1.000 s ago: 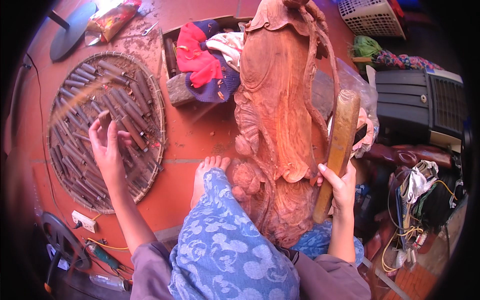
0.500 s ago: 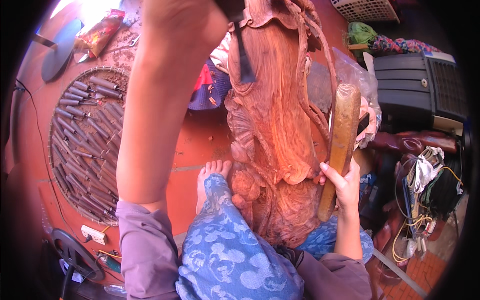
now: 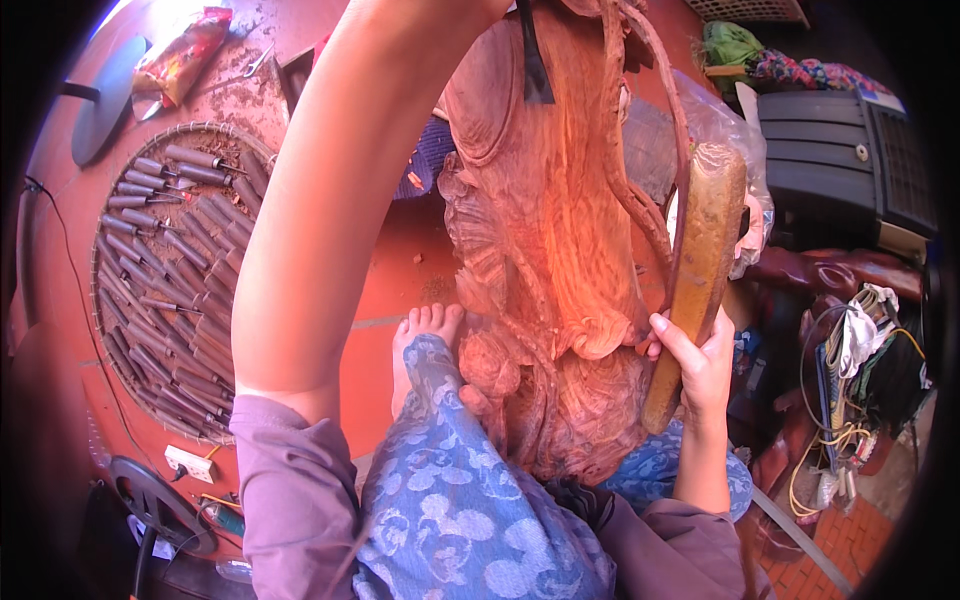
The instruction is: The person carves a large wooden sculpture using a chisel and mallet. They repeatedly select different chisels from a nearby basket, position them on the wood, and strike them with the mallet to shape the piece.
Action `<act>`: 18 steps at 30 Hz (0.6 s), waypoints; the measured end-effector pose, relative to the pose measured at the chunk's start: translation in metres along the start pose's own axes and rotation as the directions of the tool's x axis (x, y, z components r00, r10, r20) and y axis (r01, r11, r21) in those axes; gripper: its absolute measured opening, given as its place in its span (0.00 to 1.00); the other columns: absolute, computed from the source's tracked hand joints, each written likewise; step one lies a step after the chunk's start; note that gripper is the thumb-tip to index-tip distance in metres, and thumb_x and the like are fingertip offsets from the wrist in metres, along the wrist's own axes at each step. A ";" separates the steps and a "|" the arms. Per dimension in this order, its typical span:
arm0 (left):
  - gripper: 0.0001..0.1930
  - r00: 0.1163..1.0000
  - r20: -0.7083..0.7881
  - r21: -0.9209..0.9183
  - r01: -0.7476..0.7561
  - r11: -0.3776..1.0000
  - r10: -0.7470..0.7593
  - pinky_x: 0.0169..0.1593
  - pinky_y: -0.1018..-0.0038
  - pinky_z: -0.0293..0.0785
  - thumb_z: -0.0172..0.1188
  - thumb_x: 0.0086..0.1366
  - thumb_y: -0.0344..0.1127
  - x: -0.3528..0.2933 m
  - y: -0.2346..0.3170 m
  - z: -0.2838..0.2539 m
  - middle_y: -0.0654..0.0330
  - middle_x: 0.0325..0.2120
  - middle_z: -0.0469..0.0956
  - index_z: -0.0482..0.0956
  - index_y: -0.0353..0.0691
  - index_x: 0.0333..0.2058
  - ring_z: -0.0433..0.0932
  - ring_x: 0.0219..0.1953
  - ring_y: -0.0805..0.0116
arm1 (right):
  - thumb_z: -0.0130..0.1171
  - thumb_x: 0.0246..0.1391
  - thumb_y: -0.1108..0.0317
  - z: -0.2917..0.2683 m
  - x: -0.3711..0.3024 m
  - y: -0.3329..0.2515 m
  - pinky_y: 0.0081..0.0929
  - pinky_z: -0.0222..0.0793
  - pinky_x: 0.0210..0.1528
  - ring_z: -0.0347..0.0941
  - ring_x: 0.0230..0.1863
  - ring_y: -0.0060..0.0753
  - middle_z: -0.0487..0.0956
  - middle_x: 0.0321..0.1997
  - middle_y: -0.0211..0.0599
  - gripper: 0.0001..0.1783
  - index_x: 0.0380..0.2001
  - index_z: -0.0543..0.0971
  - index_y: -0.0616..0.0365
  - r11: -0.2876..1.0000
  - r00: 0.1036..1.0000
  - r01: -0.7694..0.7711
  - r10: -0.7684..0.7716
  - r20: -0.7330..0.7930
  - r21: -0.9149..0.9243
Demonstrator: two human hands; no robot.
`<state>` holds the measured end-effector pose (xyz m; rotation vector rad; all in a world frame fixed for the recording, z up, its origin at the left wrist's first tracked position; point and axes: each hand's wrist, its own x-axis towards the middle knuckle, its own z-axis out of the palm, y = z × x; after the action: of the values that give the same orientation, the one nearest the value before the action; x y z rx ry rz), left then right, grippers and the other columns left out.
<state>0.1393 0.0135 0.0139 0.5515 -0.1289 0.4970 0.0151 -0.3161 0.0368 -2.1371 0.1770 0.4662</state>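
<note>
A large reddish-brown wood carving with swirling grain, scrolls and twisted stems stands between my legs. My right hand is closed around a wooden mallet, a thick worn club held upright beside the carving's right side. Across the left reaches my left forearm, its hand almost wholly cut off by the top edge. From there a dark, flat chisel blade points down over the upper carving and moves along with that arm. Its handle and my left fingers are hidden.
A round woven tray holds many dark-handled carving tools at the left. A power strip lies below it. My bare foot rests on red tiles. A grey plastic box and tangled cables are at the right.
My left arm and the chisel have shifted up and right. The mallet has moved slightly right with my right hand. The view has shifted a little.
</note>
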 end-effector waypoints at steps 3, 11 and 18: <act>0.10 1.000 -0.004 0.072 0.017 0.997 -0.017 0.17 0.81 0.57 0.55 0.62 0.39 0.001 0.002 0.006 0.68 0.13 0.61 0.64 0.43 0.29 0.63 0.15 0.76 | 0.66 0.49 0.74 0.000 -0.001 -0.002 0.21 0.71 0.27 0.73 0.22 0.23 0.77 0.25 0.35 0.14 0.38 0.73 0.64 1.000 1.000 -0.003 0.003 -0.002 0.007; 0.09 1.000 0.004 0.106 -0.007 0.994 0.007 0.17 0.82 0.55 0.53 0.65 0.38 -0.005 -0.002 0.015 0.70 0.13 0.62 0.65 0.45 0.27 0.61 0.13 0.79 | 0.66 0.49 0.75 -0.004 0.001 -0.004 0.19 0.70 0.27 0.73 0.22 0.22 0.77 0.25 0.33 0.14 0.38 0.73 0.63 1.000 0.999 -0.018 0.018 0.045 -0.006; 0.09 0.998 -0.059 0.255 -0.006 0.967 0.022 0.17 0.83 0.55 0.53 0.66 0.39 -0.012 -0.005 0.025 0.71 0.15 0.63 0.69 0.43 0.28 0.59 0.14 0.83 | 0.71 0.40 0.70 -0.018 0.011 -0.086 0.23 0.65 0.47 0.70 0.39 0.22 0.75 0.36 0.26 0.33 0.52 0.73 0.62 0.841 0.919 0.391 -0.378 0.109 -0.374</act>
<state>0.1319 -0.0086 0.0302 0.7869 -0.0091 0.5475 0.0553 -0.2811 0.1077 -2.4715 -0.3957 0.3119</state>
